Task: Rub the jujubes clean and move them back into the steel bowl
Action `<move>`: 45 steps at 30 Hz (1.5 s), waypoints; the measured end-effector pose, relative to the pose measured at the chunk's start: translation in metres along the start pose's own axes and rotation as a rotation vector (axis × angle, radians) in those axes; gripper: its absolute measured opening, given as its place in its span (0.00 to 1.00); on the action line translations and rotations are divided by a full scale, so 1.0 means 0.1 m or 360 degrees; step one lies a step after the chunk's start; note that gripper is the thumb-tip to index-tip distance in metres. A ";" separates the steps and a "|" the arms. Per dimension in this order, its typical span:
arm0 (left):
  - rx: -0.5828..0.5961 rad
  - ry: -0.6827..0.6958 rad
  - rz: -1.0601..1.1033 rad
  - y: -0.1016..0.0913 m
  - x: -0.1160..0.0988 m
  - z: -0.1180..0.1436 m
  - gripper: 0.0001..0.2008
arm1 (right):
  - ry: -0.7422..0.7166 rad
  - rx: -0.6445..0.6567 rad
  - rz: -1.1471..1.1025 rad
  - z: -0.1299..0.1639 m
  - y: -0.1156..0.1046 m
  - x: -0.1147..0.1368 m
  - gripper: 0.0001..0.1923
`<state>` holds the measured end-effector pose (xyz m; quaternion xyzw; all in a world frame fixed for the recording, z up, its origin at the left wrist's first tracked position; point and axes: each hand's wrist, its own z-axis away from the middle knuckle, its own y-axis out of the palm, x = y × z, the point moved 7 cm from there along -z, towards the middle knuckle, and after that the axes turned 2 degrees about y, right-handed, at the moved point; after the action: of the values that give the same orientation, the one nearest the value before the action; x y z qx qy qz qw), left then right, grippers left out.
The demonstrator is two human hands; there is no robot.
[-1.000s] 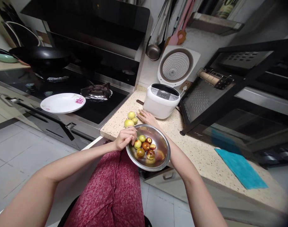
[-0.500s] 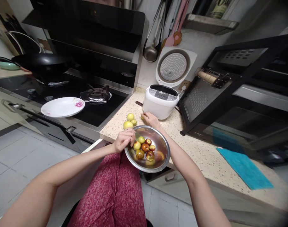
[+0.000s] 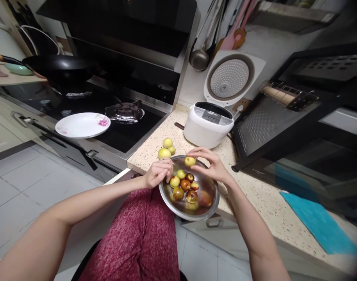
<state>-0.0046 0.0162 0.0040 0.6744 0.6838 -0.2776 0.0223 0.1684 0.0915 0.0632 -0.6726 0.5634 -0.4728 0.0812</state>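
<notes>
Pinching a green fruit (image 3: 190, 160), right hand (image 3: 209, 167) hovers over bowl rim (image 3: 212, 210); left hand (image 3: 157, 175) grips it.

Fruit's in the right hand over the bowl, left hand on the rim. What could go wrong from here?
The bowl overhangs the counter edge, steadied only by the left hand; it could tip and spill. The green fruit is pinched in the right hand by the fingertips and might slip. Three loose fruits beside the bowl could roll off.
</notes>
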 end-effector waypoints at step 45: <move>-0.0097 0.0017 0.0027 -0.01 0.01 0.01 0.26 | 0.0172 0.0208 -0.0372 0.20 0.09 0.02 0.05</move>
<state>-0.0056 0.0163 0.0029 0.6807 0.6863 -0.2529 0.0417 0.1761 0.0785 0.0476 -0.7005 0.4527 -0.5502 0.0388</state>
